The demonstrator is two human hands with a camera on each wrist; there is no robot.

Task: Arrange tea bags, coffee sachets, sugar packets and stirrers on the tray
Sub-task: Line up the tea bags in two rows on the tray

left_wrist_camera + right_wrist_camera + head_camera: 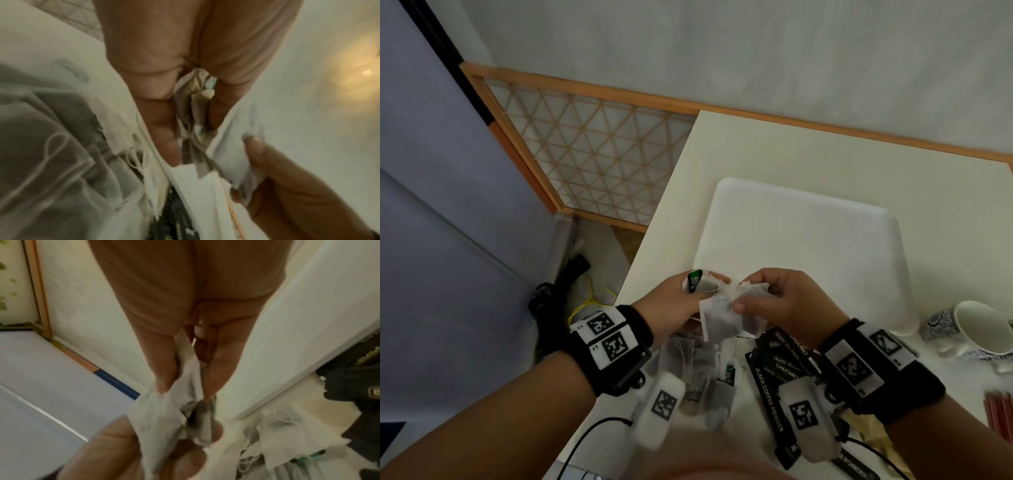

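Observation:
Both hands hold a bunch of white tea bags (722, 315) above the near edge of the white tray (808, 233). My left hand (681, 301) grips the bunch from the left, a green tag (694, 280) sticking up by its fingers. My right hand (777, 301) pinches the bags from the right. In the left wrist view the left fingers (160, 126) curl round crumpled tea bags (191, 113). In the right wrist view the right hand's fingers (166, 369) pinch a tea bag (160, 415). More tea bags (698, 370) and black coffee sachets (777, 377) lie on the table beneath.
A white and blue patterned mug (969, 332) lies on its side at the right of the tray. Red sticks (1000, 411) and wooden stirrers (873, 435) sit at the near right. The cream table (774, 150) ends at the left, with cables (585, 301) on the floor below.

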